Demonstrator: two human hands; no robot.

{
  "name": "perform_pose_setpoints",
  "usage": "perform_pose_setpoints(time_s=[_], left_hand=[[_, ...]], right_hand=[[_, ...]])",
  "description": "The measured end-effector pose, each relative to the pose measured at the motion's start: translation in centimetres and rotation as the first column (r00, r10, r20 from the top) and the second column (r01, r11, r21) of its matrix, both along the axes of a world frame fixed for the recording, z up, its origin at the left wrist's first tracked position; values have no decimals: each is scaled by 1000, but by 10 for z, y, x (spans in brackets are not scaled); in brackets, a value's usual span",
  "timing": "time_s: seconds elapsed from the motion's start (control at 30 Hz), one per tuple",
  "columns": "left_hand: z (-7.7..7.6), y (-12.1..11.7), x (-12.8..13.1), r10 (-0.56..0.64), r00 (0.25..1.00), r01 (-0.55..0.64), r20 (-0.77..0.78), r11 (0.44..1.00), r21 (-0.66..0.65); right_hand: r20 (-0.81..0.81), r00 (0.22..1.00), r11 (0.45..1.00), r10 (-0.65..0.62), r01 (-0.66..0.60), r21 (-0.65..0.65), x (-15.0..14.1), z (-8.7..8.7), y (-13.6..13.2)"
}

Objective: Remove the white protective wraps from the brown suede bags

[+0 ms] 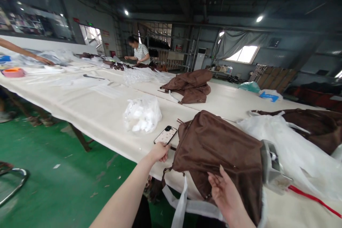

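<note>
"So, where do we have the brown bag (213, 139)?"

"Lying on its side along the near edge of the covered table (98, 108), probably so that both our hands reach it easily. A white-wrapped strap (203, 209) hangs over the edge; we'd guess the wrapping guards against scuffs."

"What are we gripping?"

"Our left hand (160, 151) is curled just beside the bag's left side, by the patterned phone (165, 136). Something dark shows next to the fingers, but we can't tell whether they pinch it. Our right hand (223, 190) is open, palm turned up, fingers spread over the bag's front, gripping nothing."

"And the grey metal device (272, 171)?"

"It stands at the bag's right end, perhaps as a weight; we can't be sure. The bundled clear plastic (143, 114) sits beyond the phone, seemingly parked out of our way."
</note>
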State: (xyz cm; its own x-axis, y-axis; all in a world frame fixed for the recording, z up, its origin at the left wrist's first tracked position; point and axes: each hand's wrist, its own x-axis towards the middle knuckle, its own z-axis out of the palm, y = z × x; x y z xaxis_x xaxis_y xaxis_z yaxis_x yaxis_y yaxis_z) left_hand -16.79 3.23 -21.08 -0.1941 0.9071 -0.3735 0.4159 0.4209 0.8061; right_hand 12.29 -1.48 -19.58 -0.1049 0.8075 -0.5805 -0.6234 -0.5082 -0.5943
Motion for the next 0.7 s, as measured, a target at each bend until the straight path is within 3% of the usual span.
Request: perform_pose_setpoints(time_s=[0.07, 0.13, 0.2, 0.23, 0.27, 0.33, 0.4, 0.47, 0.53, 0.6, 0.63, 0.7], left_hand=[[-1, 0, 0, -4, 1000, 5, -2, 1000, 8], [-2, 1, -1, -10, 1000, 10, -4, 1000, 17], [-4, 1, -2, -16, 1000, 16, -4, 1000, 22], [-5, 1, -3, -19, 1000, 19, -3, 1000, 24], [-6, 1, -3, -21, 1000, 21, -2, 999, 24], [-7, 2, -4, -23, 1000, 23, -4, 1000, 21], [-6, 2, -5, -25, 1000, 25, -11, 1000, 16], [-5, 2, -4, -28, 999, 28, -19, 1000, 10], [-4, 1, -4, -32, 999, 32, -25, 999, 10], [-2, 0, -3, -34, 999, 34, -32, 999, 16], [-2, 0, -3, -34, 999, 35, -34, 999, 20], [-1, -1, -2, -31, 999, 32, -36, 999, 30]], right_hand=[[15, 997, 997, -70, 70, 34, 4, 0, 12], [80, 994, 994, -69, 61, 95, 10, 9, 27], [251, 958, 971, -139, 82, 225, 19, 29, 41], [376, 895, 941, -240, 119, 317, 25, 44, 47], [490, 795, 899, -358, 152, 410, 31, 61, 52], [648, 510, 811, -565, 199, 550, 46, 99, 58], [686, 292, 740, -667, 150, 656, 58, 135, 60], [658, 110, 653, -745, -77, 753, 62, 162, 61], [581, -19, 543, -814, -383, 747, 57, 172, 63], [602, -6, 491, -798, -587, 644, 42, 165, 66], [669, 37, 494, -742, -644, 584, 32, 157, 66], [842, 198, 568, -502, -659, 494, 11, 132, 63]])
